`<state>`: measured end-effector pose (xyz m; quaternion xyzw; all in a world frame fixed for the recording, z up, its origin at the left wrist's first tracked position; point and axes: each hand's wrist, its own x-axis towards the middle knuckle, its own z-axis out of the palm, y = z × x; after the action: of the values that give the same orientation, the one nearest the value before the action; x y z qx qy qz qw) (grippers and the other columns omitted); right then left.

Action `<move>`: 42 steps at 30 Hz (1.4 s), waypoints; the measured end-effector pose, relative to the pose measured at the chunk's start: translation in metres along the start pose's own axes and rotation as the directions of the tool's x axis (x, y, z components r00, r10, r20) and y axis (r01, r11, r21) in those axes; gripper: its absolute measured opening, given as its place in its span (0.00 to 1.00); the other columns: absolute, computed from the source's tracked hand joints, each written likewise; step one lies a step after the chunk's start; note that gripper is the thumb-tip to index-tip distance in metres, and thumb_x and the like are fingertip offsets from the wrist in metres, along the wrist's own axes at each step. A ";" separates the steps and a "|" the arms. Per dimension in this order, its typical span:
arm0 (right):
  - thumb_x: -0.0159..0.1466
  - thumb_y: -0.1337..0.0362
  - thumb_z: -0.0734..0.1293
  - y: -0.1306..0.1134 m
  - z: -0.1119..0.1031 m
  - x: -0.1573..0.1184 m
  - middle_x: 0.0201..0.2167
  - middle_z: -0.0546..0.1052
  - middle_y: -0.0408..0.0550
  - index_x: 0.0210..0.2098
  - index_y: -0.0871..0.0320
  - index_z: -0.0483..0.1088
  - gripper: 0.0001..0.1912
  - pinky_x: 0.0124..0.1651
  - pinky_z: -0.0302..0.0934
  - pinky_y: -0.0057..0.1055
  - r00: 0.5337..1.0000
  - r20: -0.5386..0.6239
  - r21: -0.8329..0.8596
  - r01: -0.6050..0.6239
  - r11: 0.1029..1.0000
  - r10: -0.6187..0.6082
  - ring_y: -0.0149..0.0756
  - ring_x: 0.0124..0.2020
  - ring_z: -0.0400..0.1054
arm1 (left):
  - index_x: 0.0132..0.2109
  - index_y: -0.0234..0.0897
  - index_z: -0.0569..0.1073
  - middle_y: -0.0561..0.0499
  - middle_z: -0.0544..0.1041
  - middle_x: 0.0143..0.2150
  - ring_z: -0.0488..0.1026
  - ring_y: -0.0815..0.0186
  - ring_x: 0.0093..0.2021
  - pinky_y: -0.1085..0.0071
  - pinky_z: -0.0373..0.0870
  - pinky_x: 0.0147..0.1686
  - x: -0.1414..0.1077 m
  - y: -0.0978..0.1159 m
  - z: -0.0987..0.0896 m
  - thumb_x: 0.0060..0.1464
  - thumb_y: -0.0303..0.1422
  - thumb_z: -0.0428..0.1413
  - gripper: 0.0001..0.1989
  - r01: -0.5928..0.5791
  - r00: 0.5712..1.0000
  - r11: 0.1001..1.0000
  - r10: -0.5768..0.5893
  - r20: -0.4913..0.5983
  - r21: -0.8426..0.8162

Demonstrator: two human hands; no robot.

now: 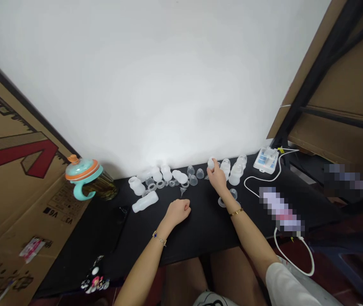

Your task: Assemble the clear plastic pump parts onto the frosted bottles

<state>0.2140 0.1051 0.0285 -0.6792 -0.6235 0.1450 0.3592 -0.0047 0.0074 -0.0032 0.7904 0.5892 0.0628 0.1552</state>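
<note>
My right hand [217, 177] reaches to the back of the table, its fingers closed on a white baby bottle [211, 162] that they mostly hide. My left hand [177, 211] rests closed on the black table; what it holds, if anything, is hidden. Just beyond its knuckles lies a small clear teat [182, 192]. A white bottle [145, 202] lies on its side to the left. Behind it stand several white bottles, one of them a wide-necked bottle [136, 186]. Clear dome caps [193, 180] and rings [160, 184] sit between the hands. Near my right wrist is another clear cap [233, 194].
White bottles [236, 173] stand at right, beside a white-and-blue box [266, 160]. A white cable [279, 170] runs to a blurred-out device [282, 211]. A lidded jug [86, 176], a dark phone-like slab [120, 216] and cardboard [18, 170] are at left. A wall [168, 85] bounds the back.
</note>
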 end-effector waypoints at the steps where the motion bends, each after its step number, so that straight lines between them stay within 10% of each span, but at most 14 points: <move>1: 0.70 0.60 0.57 0.001 0.001 0.001 0.35 0.80 0.52 0.72 0.62 0.54 0.33 0.42 0.63 0.36 1.000 0.008 -0.019 -0.005 1.000 0.005 0.49 0.38 0.75 | 0.27 0.40 0.64 0.52 0.71 0.26 0.71 0.63 0.32 0.68 0.51 0.32 0.000 -0.001 0.001 0.55 0.27 0.52 0.09 -0.008 1.000 1.000 0.008 -0.006 -0.002; 29: 0.75 0.60 0.52 0.012 0.009 0.000 0.32 0.80 0.53 0.51 0.61 0.69 0.18 0.34 0.57 0.31 0.964 -0.197 -0.065 0.167 0.984 -0.177 0.43 0.32 0.73 | 0.27 0.40 0.66 0.53 0.71 0.26 0.71 0.63 0.31 0.69 0.52 0.32 -0.001 0.000 -0.001 0.55 0.27 0.51 0.09 -0.014 1.000 1.000 0.014 -0.013 0.004; 35: 0.76 0.53 0.52 -0.001 0.005 -0.021 0.33 0.80 0.52 0.50 0.60 0.71 0.22 0.33 0.59 0.31 0.917 -0.323 0.010 0.251 0.968 -0.234 0.40 0.31 0.72 | 0.27 0.40 0.65 0.54 0.69 0.25 0.69 0.65 0.29 0.69 0.50 0.30 0.000 -0.001 0.001 0.61 0.32 0.52 0.13 -0.023 0.994 0.998 0.017 -0.109 -0.051; 42: 0.73 0.51 0.59 -0.008 0.008 -0.053 0.24 0.73 0.43 0.46 0.58 0.71 0.18 0.31 0.60 0.28 0.907 -0.201 0.239 0.411 0.880 -0.370 0.34 0.23 0.67 | 0.43 0.41 0.72 0.52 0.76 0.39 0.74 0.65 0.37 0.71 0.64 0.35 -0.001 -0.004 0.001 0.63 0.41 0.55 0.09 -0.064 0.930 0.969 -0.029 -0.366 -0.240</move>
<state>0.1929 0.0568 0.0152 -0.4915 -0.6927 0.1033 0.5177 -0.0081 0.0074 -0.0051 0.7444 0.5884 0.2835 0.1392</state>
